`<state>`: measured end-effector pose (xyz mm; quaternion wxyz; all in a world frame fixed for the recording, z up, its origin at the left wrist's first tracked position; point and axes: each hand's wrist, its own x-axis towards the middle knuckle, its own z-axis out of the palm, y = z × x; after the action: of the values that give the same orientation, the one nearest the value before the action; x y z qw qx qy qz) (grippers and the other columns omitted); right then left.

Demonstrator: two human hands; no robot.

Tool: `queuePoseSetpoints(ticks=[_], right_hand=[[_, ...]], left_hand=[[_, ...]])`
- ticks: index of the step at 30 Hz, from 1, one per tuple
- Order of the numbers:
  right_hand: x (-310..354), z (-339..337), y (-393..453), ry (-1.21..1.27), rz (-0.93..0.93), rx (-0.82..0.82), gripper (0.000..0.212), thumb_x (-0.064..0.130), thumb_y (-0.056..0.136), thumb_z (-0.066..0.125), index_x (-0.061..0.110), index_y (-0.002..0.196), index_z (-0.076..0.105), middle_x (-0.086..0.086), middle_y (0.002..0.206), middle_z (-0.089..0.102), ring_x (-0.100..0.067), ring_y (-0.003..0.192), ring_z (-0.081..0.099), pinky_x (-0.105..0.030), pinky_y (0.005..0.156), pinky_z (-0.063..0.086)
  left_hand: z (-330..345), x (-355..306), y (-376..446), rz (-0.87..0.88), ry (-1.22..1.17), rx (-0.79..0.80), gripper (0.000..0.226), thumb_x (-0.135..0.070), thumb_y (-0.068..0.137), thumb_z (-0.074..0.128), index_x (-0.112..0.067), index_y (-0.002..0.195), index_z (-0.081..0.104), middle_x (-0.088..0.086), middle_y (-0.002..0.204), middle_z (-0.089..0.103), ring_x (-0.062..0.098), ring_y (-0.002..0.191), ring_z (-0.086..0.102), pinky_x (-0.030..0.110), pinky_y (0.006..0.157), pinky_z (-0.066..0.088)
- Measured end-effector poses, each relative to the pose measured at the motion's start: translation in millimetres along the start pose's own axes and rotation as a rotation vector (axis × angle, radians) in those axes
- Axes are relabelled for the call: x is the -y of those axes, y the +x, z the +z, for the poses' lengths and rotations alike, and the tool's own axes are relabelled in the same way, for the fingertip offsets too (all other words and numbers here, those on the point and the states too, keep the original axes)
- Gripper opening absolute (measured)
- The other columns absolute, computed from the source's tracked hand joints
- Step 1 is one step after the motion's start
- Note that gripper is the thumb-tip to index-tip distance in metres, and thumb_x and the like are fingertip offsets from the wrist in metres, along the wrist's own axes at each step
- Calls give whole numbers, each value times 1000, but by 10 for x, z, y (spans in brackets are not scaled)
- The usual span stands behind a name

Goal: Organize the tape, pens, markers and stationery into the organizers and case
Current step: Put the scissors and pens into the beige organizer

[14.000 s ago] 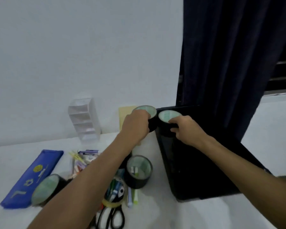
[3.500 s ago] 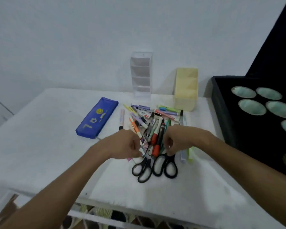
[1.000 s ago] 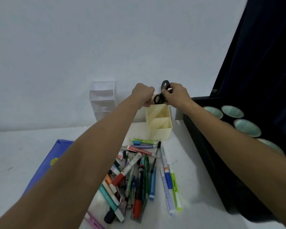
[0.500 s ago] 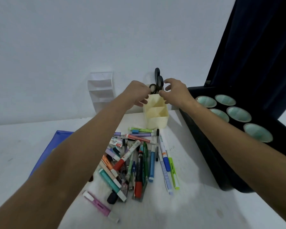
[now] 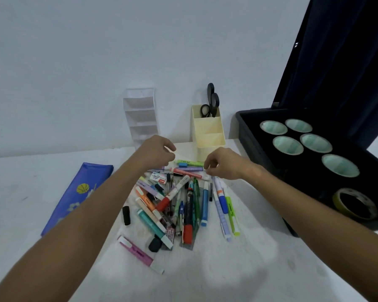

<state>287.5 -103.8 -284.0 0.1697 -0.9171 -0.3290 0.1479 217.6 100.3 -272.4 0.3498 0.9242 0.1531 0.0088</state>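
Observation:
A pile of pens and markers (image 5: 181, 199) lies on the white table (image 5: 238, 269). Two pairs of black scissors (image 5: 210, 105) stand in the back compartment of the yellow organizer (image 5: 207, 136). A clear tiered organizer (image 5: 141, 117) stands left of it. A blue pencil case (image 5: 74, 195) lies at the left. My left hand (image 5: 156, 154) hovers over the far edge of the pile, fingers loosely curled, holding nothing. My right hand (image 5: 222, 163) hangs beside it, fingertips just above a red marker (image 5: 189, 173), empty too.
A black tray (image 5: 271, 162) at the right holds several black tape rolls (image 5: 301, 141) and a yellowish tape roll (image 5: 355, 205). A dark curtain (image 5: 340, 62) hangs behind it. A black cap (image 5: 126, 215) and a pink marker (image 5: 140, 255) lie apart from the pile.
Both hands let go of the scissors, which now stand in the yellow organizer. The hands came back down toward me to the far edge of the pen pile.

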Motion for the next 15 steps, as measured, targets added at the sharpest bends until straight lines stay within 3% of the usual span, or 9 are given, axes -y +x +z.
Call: queuePoseSetpoints(ticks=[5,8,13,15], right_hand=[[19,85,48,-75,21,65,20,19,87,66,16,107,70,-1,106,64,-13,89,59,-23,76,48],[40,180,88,-164,35,97,19,20,85,69,18,104,70,-2,106,64,-14,89,59,-24,75,49],[-7,282,76,-263,3,201,24,12,82,69,18,105,69,-4,108,64,-18,87,60,-24,71,49],[-24,279,49,-288,-15,216,28,9,82,66,18,109,69,-3,111,62,-18,91,60,-23,73,49]], left_hand=[[-71,199,-60,-22,147,7,29,-15,85,63,-17,114,65,5,111,68,16,83,66,24,72,50],[-12,292,-117,-47,228,54,28,-22,85,66,-15,112,67,7,118,64,17,82,61,25,72,49],[219,366,-140,-98,264,128,15,-24,83,68,-12,91,74,5,89,69,13,64,64,17,46,45],[312,357,-135,-118,283,132,22,-28,83,69,-8,82,75,8,75,68,14,58,59,20,47,44]])
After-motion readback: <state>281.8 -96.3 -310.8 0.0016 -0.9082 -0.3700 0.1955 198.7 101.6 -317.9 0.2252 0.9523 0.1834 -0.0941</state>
